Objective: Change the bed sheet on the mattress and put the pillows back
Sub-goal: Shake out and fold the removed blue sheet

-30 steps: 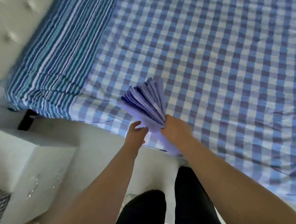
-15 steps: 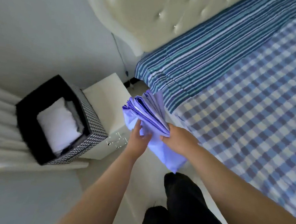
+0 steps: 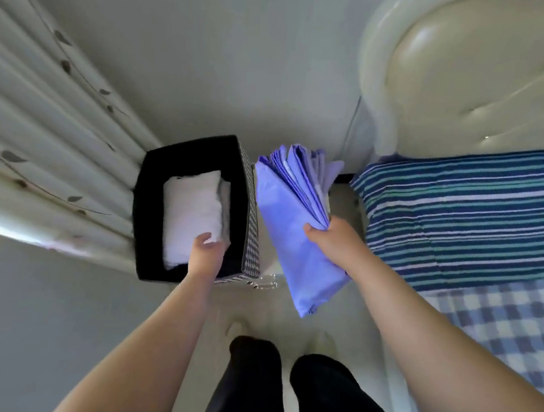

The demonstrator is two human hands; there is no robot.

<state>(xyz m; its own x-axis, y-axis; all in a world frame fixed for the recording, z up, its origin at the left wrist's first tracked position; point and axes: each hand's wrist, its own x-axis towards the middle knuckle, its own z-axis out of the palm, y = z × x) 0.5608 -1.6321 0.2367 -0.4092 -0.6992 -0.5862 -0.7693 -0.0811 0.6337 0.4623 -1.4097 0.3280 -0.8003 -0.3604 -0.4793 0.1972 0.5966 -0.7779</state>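
My right hand (image 3: 334,242) grips a folded lilac sheet (image 3: 291,221) by one edge, holding it in the air beside the bed. My left hand (image 3: 207,252) reaches into a black basket (image 3: 246,210) with a checked outer side, its fingers loosely curled at the near end of a folded white cloth (image 3: 192,214) lying inside. Whether it holds the cloth I cannot tell. The mattress (image 3: 484,221) at the right wears a blue striped cover near the headboard and a blue checked sheet (image 3: 504,317) further down.
A cream padded headboard (image 3: 479,76) rises at the upper right. A white bedside cabinet (image 3: 344,206) stands between basket and bed, mostly hidden by the lilac sheet. Pale curtains (image 3: 36,134) hang at the left. My legs and feet stand on the white floor (image 3: 52,300).
The view swung left from the bed toward the basket. My left hand let go of the lilac sheet and moved into the basket; my right hand still holds the sheet.
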